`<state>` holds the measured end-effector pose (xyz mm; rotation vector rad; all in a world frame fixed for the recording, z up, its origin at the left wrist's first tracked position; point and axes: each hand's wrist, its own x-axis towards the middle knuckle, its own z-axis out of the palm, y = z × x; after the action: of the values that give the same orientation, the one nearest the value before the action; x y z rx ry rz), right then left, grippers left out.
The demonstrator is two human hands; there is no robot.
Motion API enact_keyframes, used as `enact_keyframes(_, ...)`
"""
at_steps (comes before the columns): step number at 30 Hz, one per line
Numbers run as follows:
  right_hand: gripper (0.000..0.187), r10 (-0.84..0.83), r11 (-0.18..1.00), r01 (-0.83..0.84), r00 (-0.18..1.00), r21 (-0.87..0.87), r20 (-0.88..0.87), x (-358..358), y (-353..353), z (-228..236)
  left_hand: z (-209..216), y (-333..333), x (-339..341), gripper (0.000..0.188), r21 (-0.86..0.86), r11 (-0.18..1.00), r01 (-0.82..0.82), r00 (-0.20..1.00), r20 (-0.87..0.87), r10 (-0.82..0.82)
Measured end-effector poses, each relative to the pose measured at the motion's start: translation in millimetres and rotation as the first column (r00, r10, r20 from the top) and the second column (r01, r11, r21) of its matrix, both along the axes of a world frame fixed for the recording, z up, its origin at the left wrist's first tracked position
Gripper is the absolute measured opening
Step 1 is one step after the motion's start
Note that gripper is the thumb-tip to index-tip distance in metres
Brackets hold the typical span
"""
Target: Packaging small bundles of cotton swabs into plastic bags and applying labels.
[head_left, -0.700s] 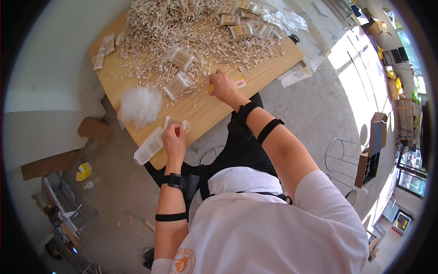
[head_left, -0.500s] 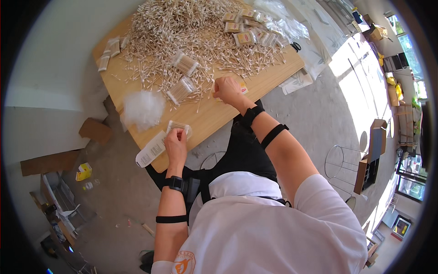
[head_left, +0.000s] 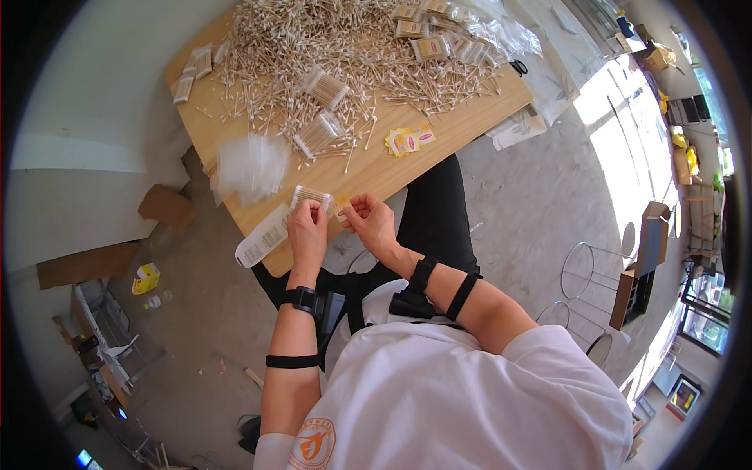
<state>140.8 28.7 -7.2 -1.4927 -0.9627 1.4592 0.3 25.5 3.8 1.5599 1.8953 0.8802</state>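
Observation:
My left hand point(head_left: 308, 229) is closed on a small clear bag of cotton swabs point(head_left: 311, 196), its fingers pinching the near side. Right beside it, my right hand point(head_left: 370, 222) pinches a small yellow card point(head_left: 342, 208) at the bag's right end. Whether the card touches the bag I cannot tell. A stack of yellow cards point(head_left: 409, 141) lies on the wooden table point(head_left: 368, 182) beyond my right hand. Two filled swab bags point(head_left: 319, 135) rest at the near edge of a large heap of loose cotton swabs point(head_left: 305, 55). Under my left hand's far-left side lies a long white printed strip point(head_left: 263, 239).
Empty clear bags point(head_left: 251, 167) are piled at the table's left edge. Finished packs with yellow cards point(head_left: 432, 48) sit at the far right, near black scissors point(head_left: 518, 68). A wire-framed stool point(head_left: 583, 270) and an open brown box point(head_left: 641, 274) stand on the floor at right.
My right hand has come from the card stack toward my left hand, bringing a yellow card. The stack is now uncovered. My left hand keeps hold of the swab bag.

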Motion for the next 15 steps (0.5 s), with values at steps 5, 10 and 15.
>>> enact_keyframes(5,0.016,-0.028,0.999,0.025,0.997,-0.042,-0.075,-12,-3,6,4,-5,3,0.008,0.082,0.995,0.05,0.996,-0.076,-0.044)
enact_keyframes(10,0.015,-0.018,0.99,0.0,0.992,-0.144,-0.128,-15,-7,9,8,-10,9,0.008,0.099,0.993,0.063,0.969,-0.245,-0.037)
enact_keyframes(15,0.015,-0.089,0.982,0.048,0.97,-0.18,-0.225,-21,-11,-7,15,-15,13,0.008,0.163,0.982,0.096,0.94,-0.338,-0.035)
